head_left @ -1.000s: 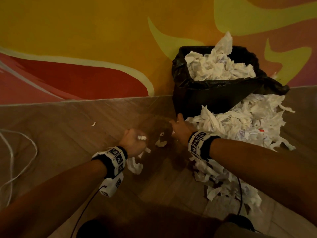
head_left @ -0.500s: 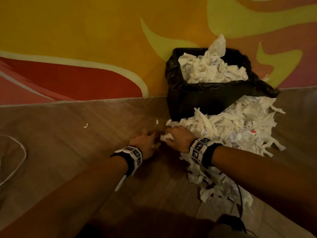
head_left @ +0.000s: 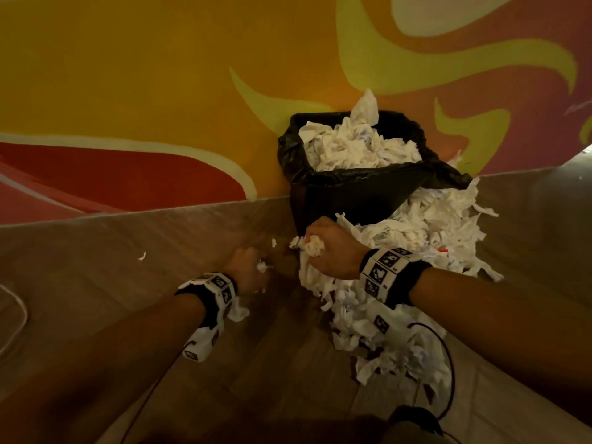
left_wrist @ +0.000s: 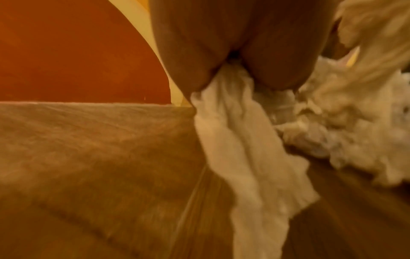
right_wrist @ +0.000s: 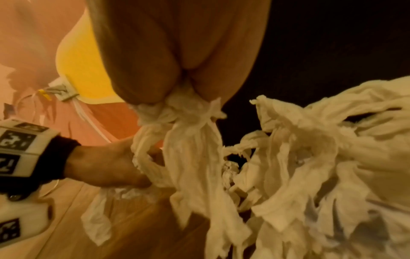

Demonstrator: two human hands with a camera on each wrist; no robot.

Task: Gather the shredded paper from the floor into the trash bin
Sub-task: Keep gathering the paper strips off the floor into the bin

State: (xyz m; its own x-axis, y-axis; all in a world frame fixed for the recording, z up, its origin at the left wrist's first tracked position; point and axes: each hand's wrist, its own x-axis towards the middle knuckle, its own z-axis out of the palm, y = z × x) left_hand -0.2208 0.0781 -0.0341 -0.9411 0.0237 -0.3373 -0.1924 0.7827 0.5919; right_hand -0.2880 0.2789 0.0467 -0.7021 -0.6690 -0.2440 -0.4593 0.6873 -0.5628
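A black-lined trash bin (head_left: pixel 358 190) stands against the painted wall, heaped with shredded paper (head_left: pixel 355 149). A big pile of shredded paper (head_left: pixel 426 238) spreads over the floor in front of it and to its right. My right hand (head_left: pixel 315 248) grips a bunch of paper strips (right_wrist: pixel 190 140) at the pile's left edge, just below the bin. My left hand (head_left: pixel 256 267) is fisted round a few strips (left_wrist: pixel 244 140) that hang from it, low over the floor to the left of the right hand (right_wrist: pixel 173 98).
One small paper scrap (head_left: pixel 142 256) lies alone on the wooden floor to the left. A white cable (head_left: pixel 16 302) curls at the far left edge. A black cable (head_left: pixel 448 357) runs over the near part of the pile. The wall closes off the back.
Both hands have closed on paper: the left has drawn back with strips in its fist. The right has lifted a bunch from the pile's left edge.
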